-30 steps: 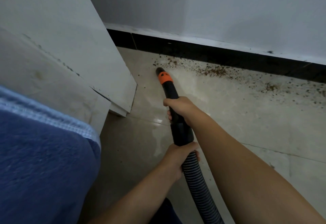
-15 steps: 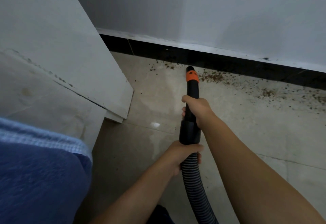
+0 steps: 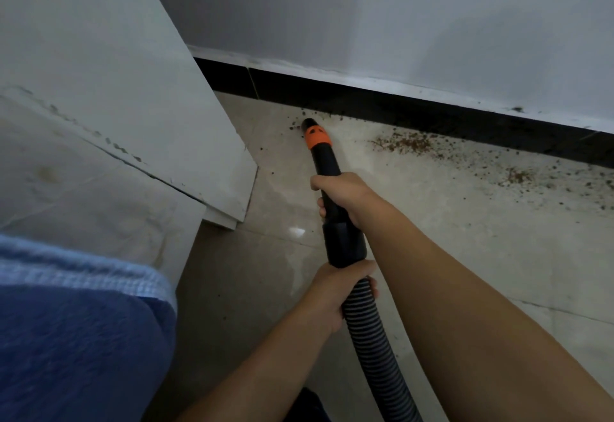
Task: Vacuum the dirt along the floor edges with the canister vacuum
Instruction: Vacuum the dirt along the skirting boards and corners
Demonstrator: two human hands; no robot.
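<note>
Right hand [image 3: 345, 195] wraps the black nozzle tube [image 3: 327, 169] mid-length, fingers curled round it, firm grip. Left hand [image 3: 335, 292] grips the ribbed hose [image 3: 368, 325] just below the black cuff [image 3: 344, 242], thumb over the top. Nozzle tip w/ orange band [image 3: 317, 137] sits low at the floor [image 3: 432, 222], close to the black skirting [image 3: 365, 102], at the left end of the dirt. A few specks lie right by the tip; thicker brown dirt [image 3: 405, 144] spreads to the right along the skirting, thinning out toward the far right. White panel [image 3: 149, 106] leans at left, its corner near the nozzle. Blue cloth [image 3: 73, 338] fills the bottom-left.
</note>
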